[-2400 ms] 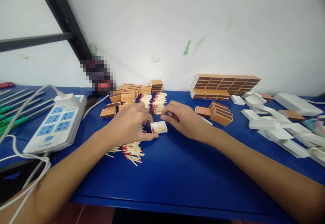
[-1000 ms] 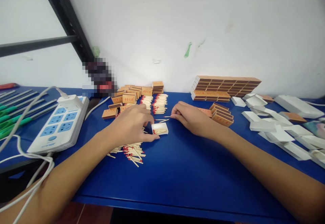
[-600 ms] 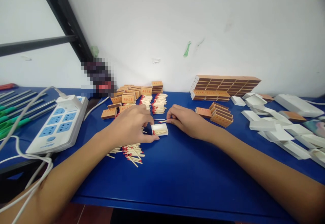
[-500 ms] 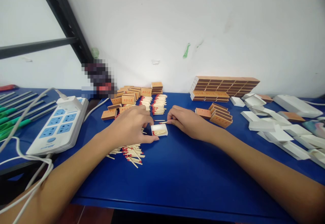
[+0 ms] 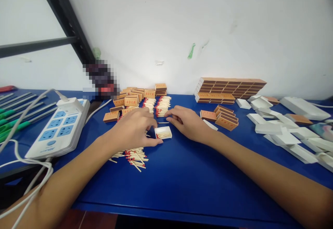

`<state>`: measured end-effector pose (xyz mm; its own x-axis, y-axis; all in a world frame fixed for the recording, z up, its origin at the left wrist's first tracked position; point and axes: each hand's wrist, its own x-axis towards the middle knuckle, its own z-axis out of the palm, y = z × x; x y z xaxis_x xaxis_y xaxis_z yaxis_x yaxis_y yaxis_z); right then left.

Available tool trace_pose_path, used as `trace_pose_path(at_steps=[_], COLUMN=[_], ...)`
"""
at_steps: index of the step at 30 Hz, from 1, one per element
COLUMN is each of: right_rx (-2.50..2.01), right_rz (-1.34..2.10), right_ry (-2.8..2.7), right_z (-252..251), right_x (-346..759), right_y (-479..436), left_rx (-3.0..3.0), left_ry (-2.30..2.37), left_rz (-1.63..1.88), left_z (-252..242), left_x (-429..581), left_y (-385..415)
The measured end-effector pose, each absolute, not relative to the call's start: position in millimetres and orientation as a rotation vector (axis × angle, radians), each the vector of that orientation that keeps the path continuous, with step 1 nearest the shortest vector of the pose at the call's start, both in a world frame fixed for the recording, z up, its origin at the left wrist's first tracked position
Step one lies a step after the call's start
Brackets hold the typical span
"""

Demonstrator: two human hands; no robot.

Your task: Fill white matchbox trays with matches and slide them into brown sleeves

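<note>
My left hand [image 5: 137,126] keeps a small white matchbox tray [image 5: 166,129] between thumb and forefinger on the blue table. Several red-headed matches [image 5: 163,135] lie inside it. Just beyond the tray a single match [image 5: 162,122] rests on the table. My right hand [image 5: 186,122] is curved over that match's right end, thumb and forefinger slightly apart; whether they touch it I cannot make out. Loose matches lie in piles, one nearer me [image 5: 136,158] and others [image 5: 163,106] beyond my hands. My left hand partly hides the piles.
Filled-looking matchboxes [image 5: 131,100] cluster at the back left. A stacked row of matchboxes [image 5: 231,87] stands against the wall, with a few more [image 5: 226,118] before it. White trays [image 5: 283,135] are heaped at right. A power strip [image 5: 61,128] and green-handled tools [image 5: 15,118] occupy the left.
My right hand has moved left and slightly up, and the match it pinched is no longer seen in its fingers. A white piece behind its wrist is now uncovered. My left hand stays put.
</note>
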<state>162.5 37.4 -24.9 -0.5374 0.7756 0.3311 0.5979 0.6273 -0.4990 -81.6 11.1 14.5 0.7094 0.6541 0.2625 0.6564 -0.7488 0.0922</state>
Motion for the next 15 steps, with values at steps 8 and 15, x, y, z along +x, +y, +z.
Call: trace_pose_path(at_steps=[8,15], right_rx=[-1.142,-1.091], right_rz=[0.371,0.415], right_ry=[-2.364,-2.355], right_z=[-31.6,-31.1], right_x=[164.6,160.1], right_y=[47.0,40.7], left_rx=[-2.903,-2.892], left_ry=[-1.118,-1.119], left_rz=[-0.443,-0.432], left_z=[14.2,13.6], left_x=[-81.3,-81.4], left_y=[12.2,12.0])
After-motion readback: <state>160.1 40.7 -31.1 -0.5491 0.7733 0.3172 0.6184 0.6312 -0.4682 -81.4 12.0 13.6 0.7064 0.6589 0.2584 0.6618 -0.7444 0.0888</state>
